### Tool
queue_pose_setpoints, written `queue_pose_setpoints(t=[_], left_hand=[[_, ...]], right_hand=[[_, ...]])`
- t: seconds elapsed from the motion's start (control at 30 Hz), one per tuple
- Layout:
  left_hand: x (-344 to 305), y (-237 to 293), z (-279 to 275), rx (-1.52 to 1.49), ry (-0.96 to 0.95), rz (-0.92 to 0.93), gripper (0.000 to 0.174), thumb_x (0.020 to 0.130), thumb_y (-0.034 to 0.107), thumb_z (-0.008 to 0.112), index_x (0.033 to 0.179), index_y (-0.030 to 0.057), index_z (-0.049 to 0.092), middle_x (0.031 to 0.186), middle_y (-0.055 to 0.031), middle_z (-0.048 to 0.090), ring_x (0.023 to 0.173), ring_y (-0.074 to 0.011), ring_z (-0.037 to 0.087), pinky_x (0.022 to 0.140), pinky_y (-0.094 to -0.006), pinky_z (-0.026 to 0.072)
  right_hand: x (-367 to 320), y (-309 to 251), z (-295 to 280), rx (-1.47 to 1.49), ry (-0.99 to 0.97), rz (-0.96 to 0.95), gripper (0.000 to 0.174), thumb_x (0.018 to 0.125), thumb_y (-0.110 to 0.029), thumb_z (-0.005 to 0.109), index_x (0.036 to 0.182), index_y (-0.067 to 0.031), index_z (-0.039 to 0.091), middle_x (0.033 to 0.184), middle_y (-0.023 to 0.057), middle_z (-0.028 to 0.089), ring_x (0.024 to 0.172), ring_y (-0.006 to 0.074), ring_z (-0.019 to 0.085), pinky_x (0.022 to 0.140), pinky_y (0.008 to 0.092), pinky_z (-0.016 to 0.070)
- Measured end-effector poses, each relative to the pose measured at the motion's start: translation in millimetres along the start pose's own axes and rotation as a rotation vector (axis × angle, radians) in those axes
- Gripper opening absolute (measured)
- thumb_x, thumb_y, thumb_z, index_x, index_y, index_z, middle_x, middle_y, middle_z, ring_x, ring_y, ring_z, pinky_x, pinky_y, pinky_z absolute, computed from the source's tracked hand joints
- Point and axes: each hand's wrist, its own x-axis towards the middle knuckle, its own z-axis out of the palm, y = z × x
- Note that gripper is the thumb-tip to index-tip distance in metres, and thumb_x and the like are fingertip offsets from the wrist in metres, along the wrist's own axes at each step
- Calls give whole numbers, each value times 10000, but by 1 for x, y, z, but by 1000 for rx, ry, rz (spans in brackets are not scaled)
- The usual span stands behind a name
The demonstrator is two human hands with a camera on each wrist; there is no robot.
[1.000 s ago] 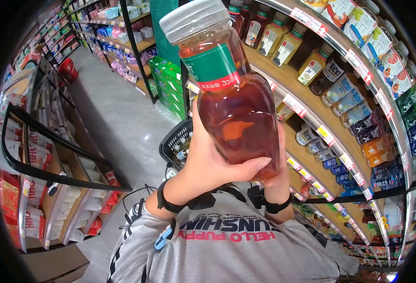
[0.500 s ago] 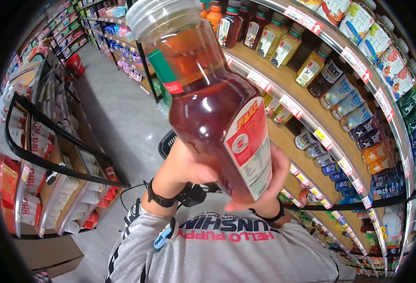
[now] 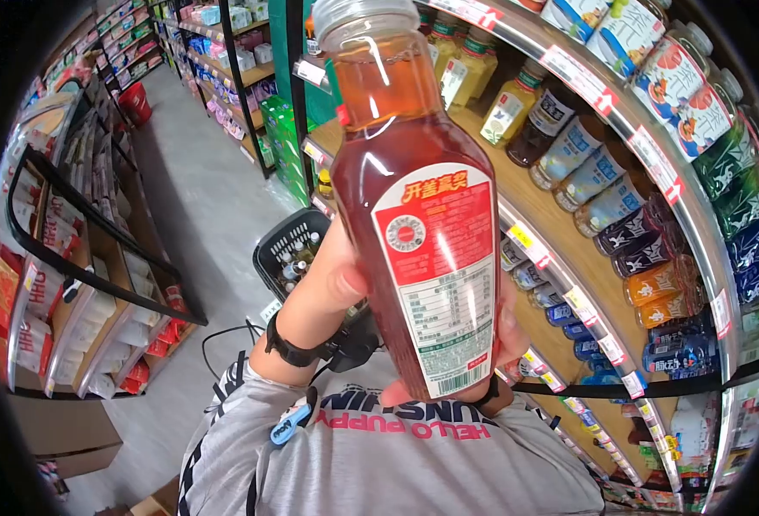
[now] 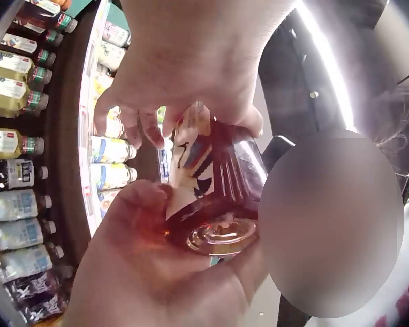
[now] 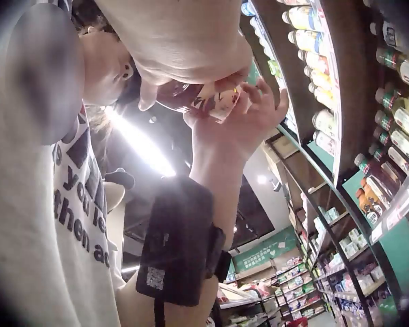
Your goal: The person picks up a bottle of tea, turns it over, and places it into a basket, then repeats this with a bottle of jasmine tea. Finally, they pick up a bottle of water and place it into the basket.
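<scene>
A clear-capped bottle of dark red drink (image 3: 354,198) stands tilted before the chest, its red and white back label facing up at the head camera. My left hand (image 3: 335,273) holds its left side, thumb in front and fingers hidden behind. Around the lower right side and base curls my right hand (image 3: 507,331). Seen from the left wrist, the left hand (image 4: 187,75) lies along the bottle (image 4: 242,160) and the right hand (image 4: 157,259) cups its base. The right wrist view shows both the right hand (image 5: 184,44) and the left hand (image 5: 225,133) around it.
Curved drink shelves (image 3: 517,185) rise on the right, with rows of bottles. A black basket (image 3: 263,258) holding several bottles is beyond my left forearm. Packaged-goods shelves (image 3: 70,318) line the left, a grey aisle floor (image 3: 199,206) between, with a red bucket (image 3: 135,104) farther off.
The bottle has turned in my hands, from the green front label to the red and white back label. Over the last half second it has shifted right and become more upright; more of the basket shows.
</scene>
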Motion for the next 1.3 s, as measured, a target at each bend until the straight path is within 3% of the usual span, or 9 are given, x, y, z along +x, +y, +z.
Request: queue_pose_setpoints(t=[0.37,0.9,1.0,1.17,1.3], left_hand=[[0,-44,52,40,18,233,1188,454,579,764,1315,-7,195,1271,-118,384,1160,-209,406,971,-349,319],[0,-79,64,39,-16,329,1146,480,621,729,1293,-15,231,1237,-124,413,1125,-204,439,955,-340,339],[-2,-75,69,40,7,287,1128,490,629,719,1286,-14,245,1235,-122,416,1120,-201,442,951,-332,342],[-3,-62,85,119,204,151,1097,512,627,711,1273,-9,242,1228,-127,414,1123,-200,437,948,-328,346],[0,-62,83,169,217,214,1101,547,624,694,1284,1,165,1238,-147,389,1133,-221,426,953,-346,347]], right_hand=[[-23,-27,-70,-9,-134,13,901,580,-337,794,1247,-126,226,1279,269,267,1171,407,354,958,460,323],[-38,-38,-97,-63,-150,-6,946,579,-385,782,1255,-74,198,1287,283,259,1185,398,340,982,452,288],[-37,-38,-99,-74,-145,-7,955,579,-394,780,1256,-65,193,1289,285,257,1187,396,337,986,450,282],[-39,-33,-100,-83,-141,-8,971,578,-409,776,1259,-48,184,1291,290,254,1192,393,333,994,448,271],[-38,-29,-99,-83,-132,-11,985,578,-421,773,1261,-35,178,1293,293,252,1195,391,329,1000,446,263]])
